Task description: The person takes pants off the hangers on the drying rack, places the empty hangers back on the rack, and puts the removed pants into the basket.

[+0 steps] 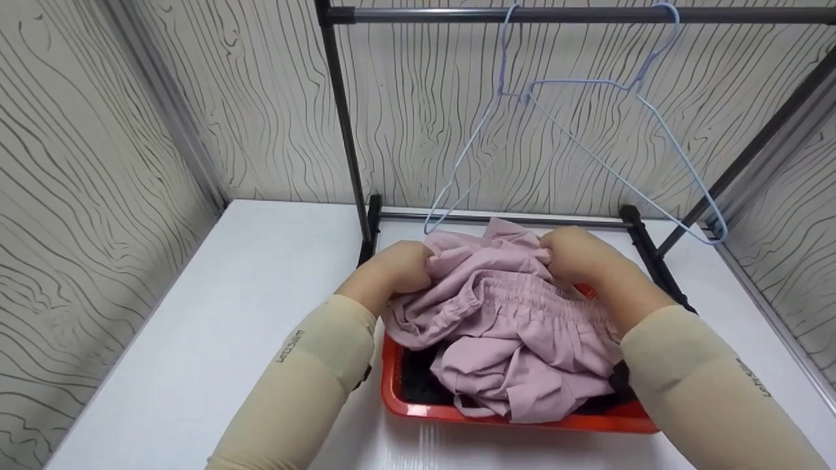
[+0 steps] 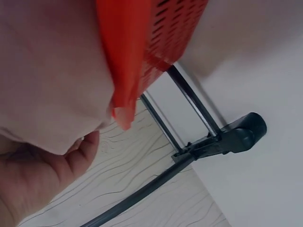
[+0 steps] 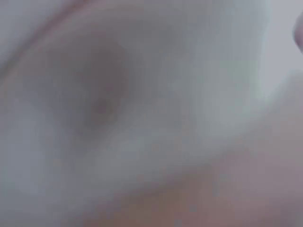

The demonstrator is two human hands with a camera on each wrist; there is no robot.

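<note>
A crumpled pink garment with a gathered elastic waistband (image 1: 522, 326) lies bunched over the red basket (image 1: 418, 410). My left hand (image 1: 401, 266) grips the cloth at its upper left, fingers curled into it. At the upper right, my right hand (image 1: 578, 258) holds another part of the same garment, its fingertips hidden by folds. In the left wrist view, the left hand (image 2: 52, 172) has its fingers curled at the pink cloth (image 2: 52, 80), beside the basket's rim (image 2: 124, 56). The right wrist view is too blurred to make out details.
Dark cloth (image 1: 421, 378) lies in the basket beneath the garment. Behind it stands a black metal rack (image 1: 346, 124); two light blue hangers (image 1: 679, 147) hang from its top bar. A white table (image 1: 261, 261) carries everything, with patterned wall panels (image 1: 261, 98) around it.
</note>
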